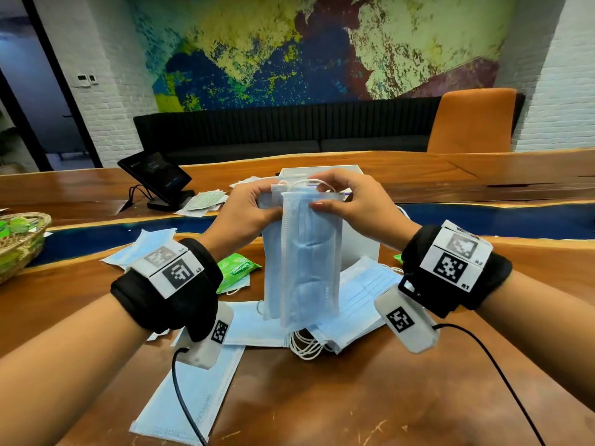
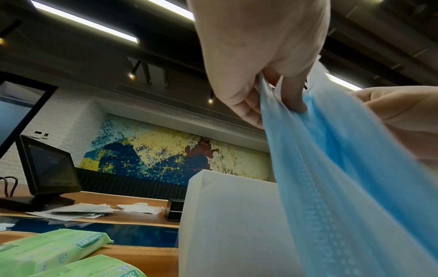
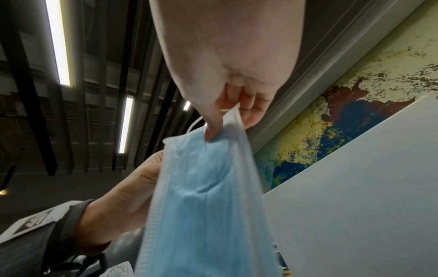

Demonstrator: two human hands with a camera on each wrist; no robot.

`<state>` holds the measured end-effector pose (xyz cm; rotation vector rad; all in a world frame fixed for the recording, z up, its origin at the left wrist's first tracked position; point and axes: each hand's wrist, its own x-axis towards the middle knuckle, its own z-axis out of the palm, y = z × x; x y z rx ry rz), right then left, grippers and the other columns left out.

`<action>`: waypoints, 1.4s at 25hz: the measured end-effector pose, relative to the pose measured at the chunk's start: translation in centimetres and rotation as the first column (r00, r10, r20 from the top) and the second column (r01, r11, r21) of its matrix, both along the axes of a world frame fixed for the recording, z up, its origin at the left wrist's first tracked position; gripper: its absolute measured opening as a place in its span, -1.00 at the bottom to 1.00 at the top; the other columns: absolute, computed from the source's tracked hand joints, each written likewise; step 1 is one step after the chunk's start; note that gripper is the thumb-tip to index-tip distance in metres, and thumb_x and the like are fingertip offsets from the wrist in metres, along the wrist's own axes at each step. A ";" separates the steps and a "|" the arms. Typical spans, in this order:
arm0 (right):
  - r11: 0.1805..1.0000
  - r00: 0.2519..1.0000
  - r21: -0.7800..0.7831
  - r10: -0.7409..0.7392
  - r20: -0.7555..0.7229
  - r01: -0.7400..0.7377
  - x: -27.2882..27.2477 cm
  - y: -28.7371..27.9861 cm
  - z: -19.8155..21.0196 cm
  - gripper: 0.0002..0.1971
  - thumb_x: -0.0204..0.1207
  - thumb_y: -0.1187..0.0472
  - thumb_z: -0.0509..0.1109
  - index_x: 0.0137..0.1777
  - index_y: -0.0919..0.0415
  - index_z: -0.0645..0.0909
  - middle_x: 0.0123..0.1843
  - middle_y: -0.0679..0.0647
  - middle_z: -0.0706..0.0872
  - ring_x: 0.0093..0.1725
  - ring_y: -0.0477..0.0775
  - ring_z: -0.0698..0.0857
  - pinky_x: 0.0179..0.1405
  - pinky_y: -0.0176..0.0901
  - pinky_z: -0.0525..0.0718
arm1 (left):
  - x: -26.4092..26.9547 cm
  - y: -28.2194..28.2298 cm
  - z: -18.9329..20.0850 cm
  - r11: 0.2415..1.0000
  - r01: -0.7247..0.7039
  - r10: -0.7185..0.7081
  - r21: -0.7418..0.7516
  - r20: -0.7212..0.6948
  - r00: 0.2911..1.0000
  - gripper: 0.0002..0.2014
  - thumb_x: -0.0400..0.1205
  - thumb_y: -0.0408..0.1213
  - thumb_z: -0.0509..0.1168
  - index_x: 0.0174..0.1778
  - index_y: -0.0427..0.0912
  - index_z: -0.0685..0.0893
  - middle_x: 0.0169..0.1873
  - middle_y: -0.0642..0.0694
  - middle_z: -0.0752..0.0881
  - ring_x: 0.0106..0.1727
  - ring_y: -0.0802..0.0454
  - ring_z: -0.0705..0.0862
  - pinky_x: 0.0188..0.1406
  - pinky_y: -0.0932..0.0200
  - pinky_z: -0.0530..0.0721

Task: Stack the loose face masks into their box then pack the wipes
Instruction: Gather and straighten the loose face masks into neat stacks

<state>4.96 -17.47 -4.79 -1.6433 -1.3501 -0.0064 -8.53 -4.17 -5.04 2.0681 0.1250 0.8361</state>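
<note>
Both hands hold a small bunch of blue face masks (image 1: 302, 259) upright above the table, hanging long side down. My left hand (image 1: 257, 207) grips their top left edge; the left wrist view shows its fingers (image 2: 294, 105) pinching the blue fabric (image 2: 343, 168). My right hand (image 1: 341, 201) pinches the top right of the front mask (image 3: 208, 196), thumb in front. The white mask box (image 1: 357, 243) stands just behind the masks. More loose masks (image 1: 363, 294) lie on the table below, one (image 1: 186, 391) near me. A green wipes pack (image 1: 236, 268) lies left of the box.
A woven basket (image 1: 19, 243) with green packs sits at the far left edge. A tilted black tablet on a stand (image 1: 157, 180) and scattered white sachets (image 1: 206, 201) lie behind left. Wrist-camera cables (image 1: 183, 400) trail over the near table. A second wipes pack (image 2: 99, 268) lies beside the first.
</note>
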 end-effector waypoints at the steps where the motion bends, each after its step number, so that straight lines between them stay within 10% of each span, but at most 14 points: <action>1: 1.000 1.000 -0.003 -0.020 0.019 0.020 0.0 0.0 0.0 -0.71 0.48 0.27 0.46 0.20 0.21 0.63 -0.02 -0.03 0.64 -0.14 -0.27 0.55 -0.20 -0.70 0.46 | -0.1 0.1 0.0 1.000 0.001 -0.001 0.012 -0.001 1.000 -0.77 0.52 -0.41 0.39 0.01 -0.01 0.68 -0.08 0.17 0.72 -0.05 0.21 0.68 -0.06 0.29 0.72; 6: 0.985 0.985 -0.016 -0.173 0.008 0.173 0.8 -0.4 -0.1 -0.87 0.50 0.30 0.43 0.03 0.25 0.68 -0.10 0.00 0.64 -0.20 -0.19 0.55 -0.20 -0.60 0.51 | -0.1 1.4 -0.5 0.985 -0.164 0.167 0.061 -0.039 0.985 -0.73 0.60 -0.40 0.33 0.18 -0.07 0.57 0.12 0.03 0.59 0.02 0.29 0.55 -0.04 0.45 0.53; 10: 0.966 0.966 -0.030 -0.258 -0.010 0.257 1.5 -1.1 0.0 -0.95 0.56 0.26 0.37 -0.06 0.21 0.65 -0.13 0.00 0.63 -0.08 -0.02 0.58 -0.20 -0.27 0.59 | -0.6 2.4 -0.8 0.978 -0.208 0.210 0.033 -0.065 0.976 -0.34 0.54 -0.69 0.22 0.51 -0.10 0.26 0.34 -0.03 0.40 0.19 0.14 0.48 -0.14 0.70 0.53; 13: 0.964 0.963 -0.005 -0.267 -0.041 0.267 1.6 -1.2 0.1 -0.97 0.57 0.24 0.35 -0.08 0.17 0.60 -0.07 0.08 0.66 -0.01 0.08 0.63 -0.02 -0.01 0.67 | -0.6 3.3 -0.8 0.942 -0.334 0.333 -0.023 -0.038 0.942 -0.22 0.51 -0.65 0.30 0.56 -0.10 0.09 0.26 -0.10 0.43 0.15 0.03 0.55 0.05 0.39 0.59; 16: 0.951 0.951 0.046 -0.305 -0.044 0.307 1.4 -0.9 0.2 -0.93 0.58 0.25 0.34 -0.03 0.25 0.60 -0.06 0.12 0.65 0.00 0.14 0.65 -0.01 0.05 0.68 | -0.5 4.0 -0.7 0.859 -0.510 0.510 -0.041 -0.024 0.860 -0.51 0.55 -0.43 0.38 0.36 -0.28 0.38 0.15 -0.19 0.56 0.20 -0.15 0.62 0.14 0.04 0.63; 25: 0.898 0.887 0.140 -0.435 0.152 0.417 2.4 -1.1 0.0 -0.81 0.60 0.40 0.23 0.09 0.21 0.63 0.06 0.20 0.71 -0.02 0.10 0.66 -0.02 -0.05 0.69 | -0.8 2.9 -0.1 0.919 -0.340 0.351 -0.200 0.020 0.936 -0.72 0.73 -0.28 0.12 0.32 -0.26 0.53 -0.03 -0.05 0.65 -0.11 0.14 0.61 -0.20 0.31 0.59; 32: 0.935 0.923 0.099 -0.353 0.153 0.341 1.2 -0.4 -0.1 -0.74 0.60 0.43 0.22 0.07 0.29 0.74 0.10 0.19 0.72 0.13 0.15 0.64 0.17 0.04 0.66 | 0.3 0.9 0.2 0.949 -0.268 0.245 -0.167 -0.146 0.959 -0.28 0.51 -0.19 0.44 0.46 -0.08 0.13 0.22 -0.07 0.41 0.04 0.05 0.49 -0.33 0.31 0.57; 35: 0.944 0.934 0.100 -0.326 0.147 0.314 0.8 -0.3 0.0 -0.76 0.63 0.40 0.22 0.11 0.31 0.73 0.14 0.20 0.71 0.14 0.12 0.63 0.15 -0.08 0.66 | 0.5 0.4 0.1 0.955 -0.256 0.228 -0.152 -0.181 0.957 -0.57 0.65 -0.22 0.28 0.37 -0.08 0.27 0.17 -0.10 0.47 -0.03 0.10 0.54 -0.38 0.41 0.63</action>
